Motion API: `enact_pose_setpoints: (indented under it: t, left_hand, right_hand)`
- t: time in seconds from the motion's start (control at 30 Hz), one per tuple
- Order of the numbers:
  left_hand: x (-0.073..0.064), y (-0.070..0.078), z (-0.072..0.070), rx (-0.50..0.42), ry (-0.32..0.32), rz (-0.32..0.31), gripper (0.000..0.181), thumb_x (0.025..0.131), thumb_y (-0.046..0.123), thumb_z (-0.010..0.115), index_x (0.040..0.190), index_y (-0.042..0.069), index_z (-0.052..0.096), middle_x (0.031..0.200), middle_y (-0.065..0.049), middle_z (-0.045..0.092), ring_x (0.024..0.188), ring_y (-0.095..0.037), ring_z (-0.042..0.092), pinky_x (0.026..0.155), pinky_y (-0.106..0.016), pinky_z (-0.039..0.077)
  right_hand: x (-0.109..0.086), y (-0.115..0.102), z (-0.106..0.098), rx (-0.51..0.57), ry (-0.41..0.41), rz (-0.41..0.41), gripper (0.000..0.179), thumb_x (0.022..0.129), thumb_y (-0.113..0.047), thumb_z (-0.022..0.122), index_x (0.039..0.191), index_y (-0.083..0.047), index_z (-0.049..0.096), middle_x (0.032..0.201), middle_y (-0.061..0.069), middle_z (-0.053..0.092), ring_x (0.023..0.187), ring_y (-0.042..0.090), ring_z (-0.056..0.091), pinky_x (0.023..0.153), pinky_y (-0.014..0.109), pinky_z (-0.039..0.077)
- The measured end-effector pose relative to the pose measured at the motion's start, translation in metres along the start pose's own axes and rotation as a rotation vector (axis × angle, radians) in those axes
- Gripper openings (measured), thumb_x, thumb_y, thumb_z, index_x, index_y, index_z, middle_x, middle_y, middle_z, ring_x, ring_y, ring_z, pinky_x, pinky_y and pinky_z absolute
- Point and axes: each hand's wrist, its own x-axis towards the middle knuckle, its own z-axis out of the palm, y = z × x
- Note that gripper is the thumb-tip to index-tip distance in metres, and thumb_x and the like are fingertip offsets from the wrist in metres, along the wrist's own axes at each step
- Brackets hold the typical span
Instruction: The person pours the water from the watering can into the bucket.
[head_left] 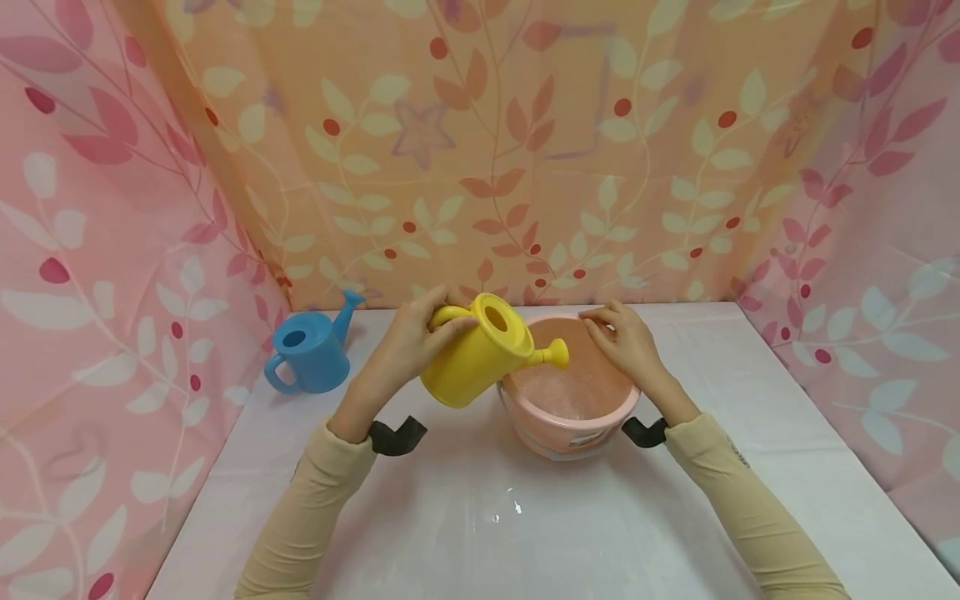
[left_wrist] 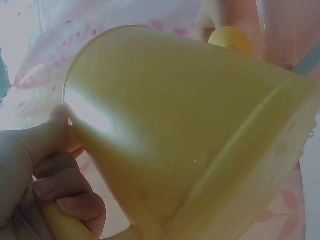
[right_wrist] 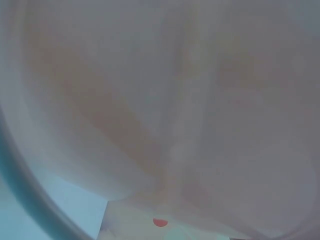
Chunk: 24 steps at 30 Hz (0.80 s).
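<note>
My left hand grips the handle of a yellow watering can, with its thumb against the can's upper rim. The can is raised and tilted, its round sprinkler head over the left part of a pink basin. In the left wrist view, small drops cling to the bottom edge of the can. At the back right of the basin my right hand holds the rim, thumb on the inner side. Blurred pale surfaces fill the right wrist view, where I cannot make out the hand.
On the back left of the white table stands a blue watering can, spout pointing right. A few wet spots shine on the table in front of the basin. Patterned cloth hangs behind and along both sides.
</note>
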Motion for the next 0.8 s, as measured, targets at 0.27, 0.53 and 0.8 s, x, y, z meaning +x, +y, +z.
enact_pose_setpoints:
  t: [0.27,0.53,0.8]
  left_hand:
    - [0.0013,-0.0013,0.0001,0.013,-0.004,0.004,0.023,0.086,0.036,0.061,0.098,0.017,0.055,0.088,0.000,0.060,0.076,-0.018,0.053,0.067,-0.031,0.046]
    - [0.0008,-0.0007,0.0001,-0.006,-0.012,-0.004,0.025,0.085,0.037,0.062,0.098,0.016,0.055,0.088,-0.001,0.060,0.077,-0.018,0.054,0.067,-0.030,0.047]
    - [0.0012,0.0007,0.0011,0.023,-0.010,0.026,0.024,0.086,0.036,0.061,0.094,0.015,0.053,0.081,-0.002,0.056,0.070,-0.018,0.050,0.061,-0.029,0.044]
  right_hand:
    - [-0.0008,0.0005,0.0006,-0.001,-0.002,0.007,0.015,0.087,-0.013,0.065,0.099,-0.007,0.071,0.081,0.005,0.054,0.073,0.019,0.046,0.062,0.031,0.036]
    - [-0.0013,0.0013,0.0013,-0.006,0.001,-0.001,0.015,0.087,-0.013,0.065,0.098,-0.007,0.071,0.081,0.005,0.054,0.073,0.019,0.047,0.062,0.031,0.037]
    - [-0.0014,0.0000,0.0010,0.000,0.002,0.002,0.015,0.087,-0.015,0.064,0.099,-0.007,0.071,0.081,0.004,0.054,0.072,0.017,0.045,0.062,0.030,0.037]
